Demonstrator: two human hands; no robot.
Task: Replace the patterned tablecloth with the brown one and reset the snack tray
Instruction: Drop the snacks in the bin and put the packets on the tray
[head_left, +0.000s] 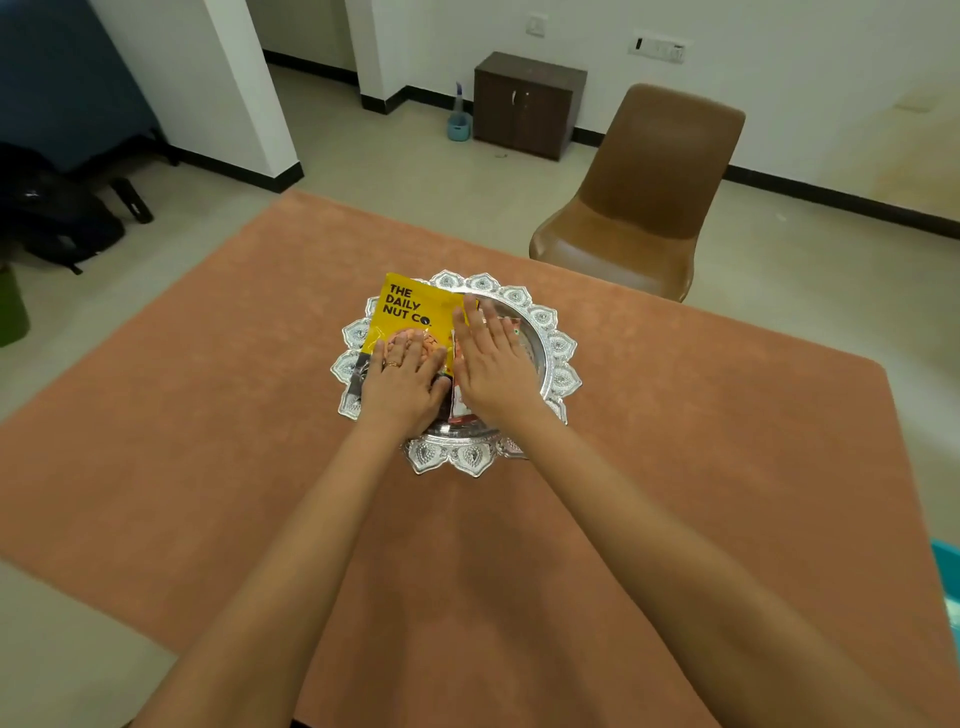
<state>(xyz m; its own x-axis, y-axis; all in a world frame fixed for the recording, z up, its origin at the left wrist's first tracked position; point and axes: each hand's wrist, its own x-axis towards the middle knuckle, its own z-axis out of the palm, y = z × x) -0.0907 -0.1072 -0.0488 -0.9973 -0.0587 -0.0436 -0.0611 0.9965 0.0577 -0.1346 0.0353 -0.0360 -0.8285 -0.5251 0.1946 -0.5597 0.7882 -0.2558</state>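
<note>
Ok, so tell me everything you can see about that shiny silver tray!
The tray is round and silvery, like shiny metal. Its rim is a ring of petal shapes with teardrop patterns, and the middle is smooth. It lies flat on the brown tablecloth, about mid-table. A yellow nut packet and a second packet lie in it, with the left hand and the right hand flat on top of them.

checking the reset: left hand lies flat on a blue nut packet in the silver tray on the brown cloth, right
Not blue: the head view shows the left hand flat on a yellow nut packet in the silver tray on the brown cloth.
</note>
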